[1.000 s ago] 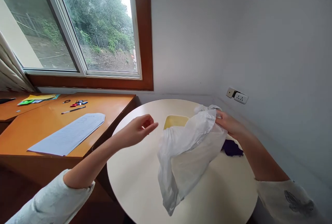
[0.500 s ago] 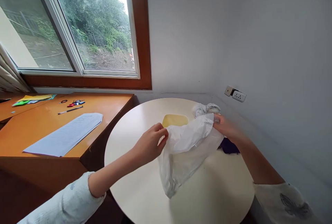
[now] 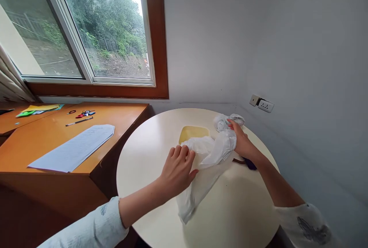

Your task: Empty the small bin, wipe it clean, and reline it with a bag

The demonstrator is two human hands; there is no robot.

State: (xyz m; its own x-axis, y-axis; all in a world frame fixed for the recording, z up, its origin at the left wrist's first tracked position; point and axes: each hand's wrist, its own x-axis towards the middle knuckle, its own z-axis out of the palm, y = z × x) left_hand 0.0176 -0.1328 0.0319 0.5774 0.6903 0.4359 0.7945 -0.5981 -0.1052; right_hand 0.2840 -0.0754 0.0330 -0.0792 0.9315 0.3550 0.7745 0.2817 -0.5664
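Observation:
A white, translucent plastic bag [image 3: 198,186] is stretched over the round table, its lower corner drooping toward me. My left hand [image 3: 178,169] has its fingers curled over the bag's left edge, with the thumb lower down. At the bag's right end, my right hand [image 3: 243,142] has the bunched plastic against its palm and fingers; its thumb is hidden. The fingertips of that hand reach to a crumpled white plastic bundle [image 3: 221,123]. Behind the bag lies a pale yellow rectangular container [image 3: 194,131], partly covered. A dark purple item with a brown strap [image 3: 249,163] sits under my right wrist.
The round cream table [image 3: 149,144] stands close to the wall, below a wall socket [image 3: 266,105]. On the left is an orange-brown desk [image 3: 126,115] with papers [image 3: 74,148], a pen [image 3: 79,121], small red and blue items [image 3: 85,114] and coloured sheets [image 3: 40,108].
My right hand has moved a little left, its fingers now reaching up toward the crumpled bundle. My left hand has turned palm down. The bag is bunched narrower, and the brown strap shows.

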